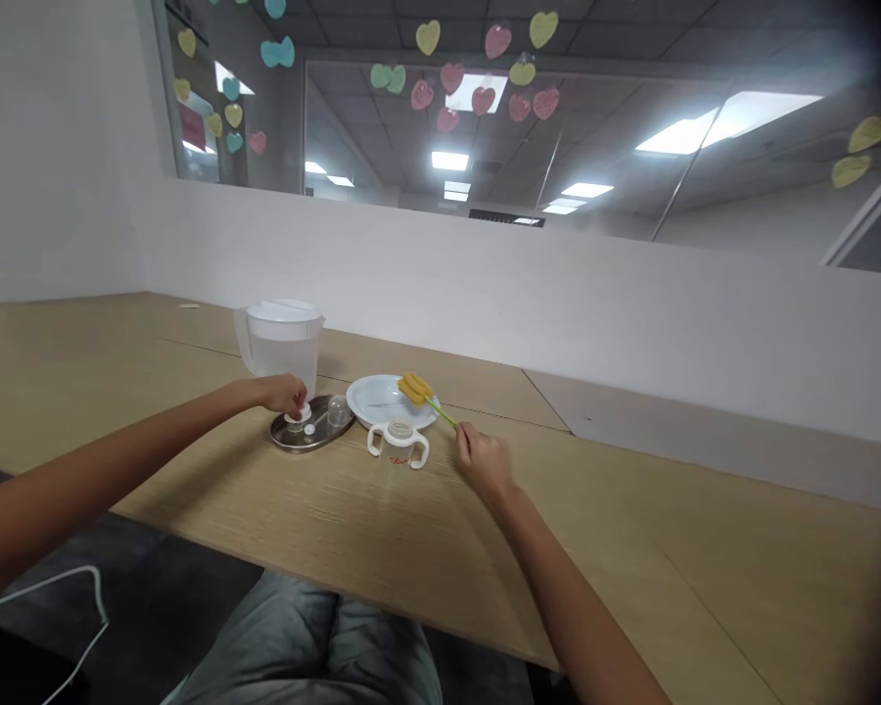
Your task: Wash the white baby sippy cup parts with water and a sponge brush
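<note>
My left hand (283, 394) reaches over a small metal tray (294, 437), its fingers pinched on a small white cap-like part (298, 415) standing on the tray. A clear dome-shaped piece (337, 414) also lies on the tray. My right hand (481, 460) is closed round the green handle of a bottle brush (420, 391) whose yellow sponge head rests over the rim of a white bowl (371, 394). A clear baby bottle with white handles (398, 445) stands on the table between my hands, in front of the bowl.
A translucent plastic jug with a white lid (279, 341) stands behind the tray. The wooden table (631, 548) runs along a low white wall (558, 294) with a window above. My knees show under the table's near edge.
</note>
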Tool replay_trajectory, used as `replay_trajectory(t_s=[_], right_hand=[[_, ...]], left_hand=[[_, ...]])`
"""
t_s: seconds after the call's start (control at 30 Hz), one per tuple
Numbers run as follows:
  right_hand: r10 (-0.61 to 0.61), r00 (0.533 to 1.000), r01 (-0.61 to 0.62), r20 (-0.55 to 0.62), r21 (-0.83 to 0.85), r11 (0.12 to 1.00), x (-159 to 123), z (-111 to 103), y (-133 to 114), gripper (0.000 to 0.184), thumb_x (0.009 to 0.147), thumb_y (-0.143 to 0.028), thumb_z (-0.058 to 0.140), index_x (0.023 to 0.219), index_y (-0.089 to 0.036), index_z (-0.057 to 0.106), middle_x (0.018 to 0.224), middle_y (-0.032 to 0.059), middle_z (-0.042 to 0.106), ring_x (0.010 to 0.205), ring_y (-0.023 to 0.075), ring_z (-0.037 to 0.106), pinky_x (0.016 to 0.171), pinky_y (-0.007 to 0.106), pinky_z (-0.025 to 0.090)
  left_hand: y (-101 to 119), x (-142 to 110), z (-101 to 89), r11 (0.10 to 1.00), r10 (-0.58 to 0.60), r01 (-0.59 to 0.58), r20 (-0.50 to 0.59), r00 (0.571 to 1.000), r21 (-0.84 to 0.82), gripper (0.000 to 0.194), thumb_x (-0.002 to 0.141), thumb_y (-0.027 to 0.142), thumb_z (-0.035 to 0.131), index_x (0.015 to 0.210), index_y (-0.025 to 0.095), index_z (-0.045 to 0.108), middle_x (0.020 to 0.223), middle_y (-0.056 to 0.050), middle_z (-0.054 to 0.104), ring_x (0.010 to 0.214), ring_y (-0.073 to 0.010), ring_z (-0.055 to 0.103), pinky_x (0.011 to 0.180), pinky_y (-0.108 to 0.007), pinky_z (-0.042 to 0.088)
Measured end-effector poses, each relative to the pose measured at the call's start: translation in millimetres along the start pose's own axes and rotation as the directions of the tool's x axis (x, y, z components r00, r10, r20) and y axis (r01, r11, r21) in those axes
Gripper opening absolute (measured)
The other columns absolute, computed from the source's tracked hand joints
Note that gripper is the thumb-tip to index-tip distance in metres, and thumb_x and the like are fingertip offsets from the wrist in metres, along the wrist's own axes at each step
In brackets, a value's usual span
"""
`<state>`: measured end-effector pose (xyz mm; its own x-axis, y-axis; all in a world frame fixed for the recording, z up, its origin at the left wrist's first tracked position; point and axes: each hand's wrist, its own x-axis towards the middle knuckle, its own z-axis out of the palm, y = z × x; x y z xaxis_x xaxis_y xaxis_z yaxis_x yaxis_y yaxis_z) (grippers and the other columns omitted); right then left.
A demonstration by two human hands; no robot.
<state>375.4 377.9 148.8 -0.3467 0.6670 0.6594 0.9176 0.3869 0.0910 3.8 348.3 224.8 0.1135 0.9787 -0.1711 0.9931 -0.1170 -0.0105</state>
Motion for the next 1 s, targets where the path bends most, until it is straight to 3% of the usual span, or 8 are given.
replay_trajectory(t_s=[0.23,0.4,0.53,0.57,0.63,0.73,0.83,1.0], right_hand=[[-0.009,1.000,0.009,-0.008,0.001,1.000,-1,0,0,0.047,0.094,-0.032,0.022,0.084,-0.013,0.065,0.059,0.0066,0.062,0.046,0.0095,0.048,0.050,0.025,0.015],[-0.005,1.000,0.005,0.011,0.018,1.000,0,0,-1,0.047,0.094,-0.033,0.023,0.085,-0.014,0.064,0.061,0.0067,0.063,0.047,0.0101,0.050,0.051,0.025,0.015],[0.004,0.999,-0.005,0.035,0.021,1.000,-1,-2,-3,0.042,0.094,-0.030,0.025,0.087,-0.015,0.064,0.064,0.0057,0.064,0.049,0.0103,0.052,0.051,0.025,0.015],[0.002,0.999,-0.003,0.037,0.023,1.000,-1,-2,-3,0.041,0.094,-0.030,0.026,0.088,-0.015,0.063,0.064,0.0053,0.064,0.050,0.0104,0.052,0.052,0.025,0.015],[0.002,0.999,-0.003,0.036,0.027,1.000,-3,-3,-4,0.039,0.094,-0.029,0.027,0.087,-0.016,0.063,0.065,0.0045,0.065,0.052,0.0106,0.053,0.052,0.025,0.015],[0.020,0.999,-0.020,0.032,0.019,1.000,-5,-3,-5,0.037,0.094,-0.028,0.028,0.087,-0.016,0.062,0.066,0.0040,0.065,0.052,0.0105,0.053,0.052,0.025,0.015],[0.041,0.999,-0.041,0.031,0.010,0.999,-6,-2,-5,0.037,0.095,-0.029,0.027,0.087,-0.016,0.061,0.066,0.0037,0.064,0.052,0.0105,0.053,0.052,0.025,0.015],[0.019,0.999,-0.019,0.034,0.000,1.000,-6,-4,-6,0.038,0.095,-0.029,0.027,0.089,-0.016,0.062,0.067,0.0042,0.065,0.053,0.0099,0.054,0.052,0.025,0.017]], left_hand=[[-10,11,19.2,1.000,-0.025,0.025,-0.024,0.999,-0.004,0.046,0.060,0.033,0.065,0.100,0.011,0.058,0.101,-0.012,0.063,0.090,-0.0236,0.059,0.069,-0.025,0.042],[-12,7,21.5,0.999,-0.029,0.028,-0.018,0.999,-0.024,0.068,0.056,0.022,0.069,0.120,0.015,0.048,0.110,-0.010,0.062,0.096,-0.0204,0.059,0.077,-0.023,0.045],[15,-4,23.3,0.994,-0.058,0.075,-0.197,0.979,0.081,0.055,0.070,0.021,0.059,0.124,0.014,0.048,0.110,-0.017,0.060,0.103,-0.0276,0.057,0.084,-0.035,0.046],[27,-8,24.5,0.997,-0.023,0.044,-0.303,0.953,0.065,0.047,0.076,0.023,0.052,0.122,0.015,0.050,0.109,-0.017,0.061,0.104,-0.0279,0.057,0.087,-0.038,0.045],[57,-16,28.1,0.977,0.142,-0.198,-0.454,0.880,-0.078,0.043,0.086,0.035,0.040,0.125,0.019,0.048,0.118,-0.013,0.057,0.111,-0.0243,0.054,0.095,-0.037,0.042],[100,-26,37.2,0.792,0.330,-0.525,-0.504,0.798,-0.312,0.051,0.088,0.051,0.035,0.130,0.023,0.044,0.132,-0.007,0.048,0.119,-0.0206,0.048,0.102,-0.034,0.039],[126,-24,50.8,0.686,0.294,-0.567,-0.539,0.789,-0.455,0.061,0.078,0.057,0.051,0.128,0.023,0.045,0.129,-0.007,0.050,0.113,-0.0214,0.051,0.100,-0.033,0.041],[134,0,81.0,0.603,0.247,-0.558,-0.532,0.810,-0.570,0.069,0.066,0.055,0.066,0.123,0.020,0.050,0.122,-0.008,0.055,0.111,-0.0247,0.052,0.100,-0.038,0.042]])
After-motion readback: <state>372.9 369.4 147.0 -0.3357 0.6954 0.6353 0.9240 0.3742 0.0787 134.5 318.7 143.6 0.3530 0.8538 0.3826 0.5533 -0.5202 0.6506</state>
